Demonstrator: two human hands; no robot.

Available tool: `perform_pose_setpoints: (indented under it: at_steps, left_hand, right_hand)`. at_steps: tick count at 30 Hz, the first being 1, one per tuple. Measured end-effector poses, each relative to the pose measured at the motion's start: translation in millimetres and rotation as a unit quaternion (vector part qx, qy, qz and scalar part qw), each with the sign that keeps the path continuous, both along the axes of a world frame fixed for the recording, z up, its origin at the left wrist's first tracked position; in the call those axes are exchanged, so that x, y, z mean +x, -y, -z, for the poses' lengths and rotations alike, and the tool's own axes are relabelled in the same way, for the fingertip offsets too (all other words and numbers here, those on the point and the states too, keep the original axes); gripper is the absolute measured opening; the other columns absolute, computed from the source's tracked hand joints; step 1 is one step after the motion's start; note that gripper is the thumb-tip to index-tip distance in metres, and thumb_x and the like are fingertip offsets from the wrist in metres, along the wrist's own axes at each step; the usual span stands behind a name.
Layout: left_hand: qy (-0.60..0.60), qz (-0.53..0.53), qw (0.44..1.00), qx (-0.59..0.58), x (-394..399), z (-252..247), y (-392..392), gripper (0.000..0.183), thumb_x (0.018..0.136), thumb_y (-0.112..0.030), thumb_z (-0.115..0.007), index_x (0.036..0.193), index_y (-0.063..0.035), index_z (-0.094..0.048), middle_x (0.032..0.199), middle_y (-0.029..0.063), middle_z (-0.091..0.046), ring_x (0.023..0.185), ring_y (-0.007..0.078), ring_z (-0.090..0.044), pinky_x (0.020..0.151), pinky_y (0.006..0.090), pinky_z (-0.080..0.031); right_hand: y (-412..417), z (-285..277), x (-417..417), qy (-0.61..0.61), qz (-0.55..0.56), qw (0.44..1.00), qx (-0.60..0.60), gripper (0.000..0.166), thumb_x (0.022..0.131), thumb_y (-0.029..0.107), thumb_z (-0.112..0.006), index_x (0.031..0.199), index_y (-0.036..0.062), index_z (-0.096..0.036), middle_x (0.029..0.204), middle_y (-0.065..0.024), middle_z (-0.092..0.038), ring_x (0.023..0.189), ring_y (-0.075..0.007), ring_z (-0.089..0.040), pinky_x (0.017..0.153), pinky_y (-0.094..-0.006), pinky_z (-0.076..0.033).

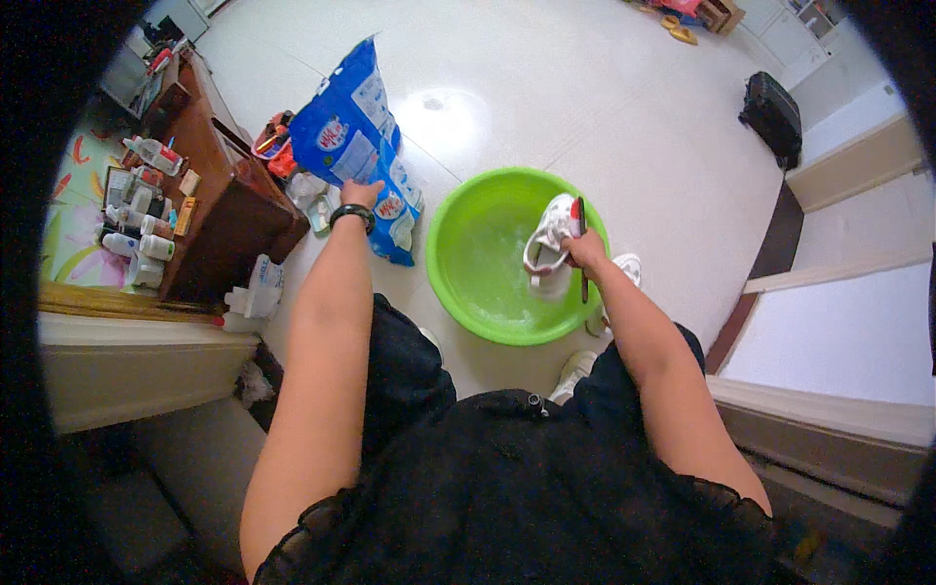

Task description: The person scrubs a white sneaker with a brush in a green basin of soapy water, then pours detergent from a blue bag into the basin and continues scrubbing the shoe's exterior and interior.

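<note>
My left hand grips the front of a large blue plastic detergent bag, which stands on the floor left of the basin and bears writing. In my right hand is a white shoe, held over the right half of a round green plastic basin. The same hand also holds a slim dark tool with a red part near its upper end, perhaps a brush seen edge-on. Cloudy water appears to cover the basin's bottom. Another white shoe lies outside the basin, partly hidden by my right forearm.
A brown wooden cabinet stands at left, with several bottles on its top. Beside the bag sits a pink basket of small items. A black suitcase lies at right, near a white door-like panel.
</note>
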State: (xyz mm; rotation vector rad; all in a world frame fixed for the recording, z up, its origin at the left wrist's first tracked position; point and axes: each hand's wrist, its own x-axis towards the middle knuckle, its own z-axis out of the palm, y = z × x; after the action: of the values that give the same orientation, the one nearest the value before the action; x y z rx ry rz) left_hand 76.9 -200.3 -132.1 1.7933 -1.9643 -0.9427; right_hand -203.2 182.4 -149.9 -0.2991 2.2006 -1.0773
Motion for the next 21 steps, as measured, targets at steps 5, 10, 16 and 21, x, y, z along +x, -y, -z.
perform_pose_setpoints:
  at_steps: [5, 10, 16, 21]
  left_hand:
    - [0.055, 0.025, 0.998, -0.033, -7.0, -1.5, 1.9, 0.088, 0.067, -0.044, -0.078, 0.132, 0.0039, -0.044, 0.132, 0.0210, -0.052, 0.121, 0.0331, -0.050, 0.102, 0.0377, -0.039]
    - [0.063, 0.069, 0.994, -0.063, -17.0, 17.6, 13.6, 0.064, 0.075, -0.039, -0.068, 0.127, -0.0045, -0.054, 0.128, 0.0198, -0.054, 0.118, 0.0343, -0.052, 0.100, 0.0407, -0.041]
    - [0.081, 0.093, 0.991, -0.060, -13.7, 25.6, 23.0, 0.041, 0.081, -0.036, -0.063, 0.109, -0.0060, -0.066, 0.108, 0.0174, -0.066, 0.101, 0.0328, -0.062, 0.090, 0.0400, -0.047]
    - [0.173, 0.119, 0.970, -0.122, -5.1, 48.9, 44.3, 0.033, 0.086, -0.035, -0.056, 0.100, -0.0075, -0.068, 0.100, 0.0158, -0.068, 0.096, 0.0330, -0.064, 0.086, 0.0420, -0.048]
  right_hand:
    - [7.0, 25.8, -2.4, 0.047, -0.083, 0.995, 0.005, 0.018, 0.069, 0.006, -0.066, 0.086, 0.0018, -0.060, 0.069, -0.0076, -0.060, 0.052, -0.0170, -0.057, 0.045, -0.0315, -0.047]
    - [10.8, 46.4, -0.8, 0.024, -0.112, 0.993, 0.041, 0.037, 0.064, 0.017, -0.073, 0.097, 0.0024, -0.064, 0.083, -0.0138, -0.068, 0.066, -0.0237, -0.066, 0.058, -0.0365, -0.054]
    - [18.3, 72.5, 10.5, 0.055, -0.098, 0.992, 0.057, 0.036, 0.067, 0.005, -0.071, 0.099, 0.0048, -0.055, 0.076, -0.0067, -0.059, 0.058, -0.0171, -0.057, 0.048, -0.0317, -0.050]
    - [18.1, 96.8, 10.7, 0.181, -0.078, 0.980, -0.007, 0.029, 0.069, 0.004, -0.073, 0.093, 0.0067, -0.057, 0.074, -0.0066, -0.061, 0.057, -0.0173, -0.058, 0.048, -0.0328, -0.050]
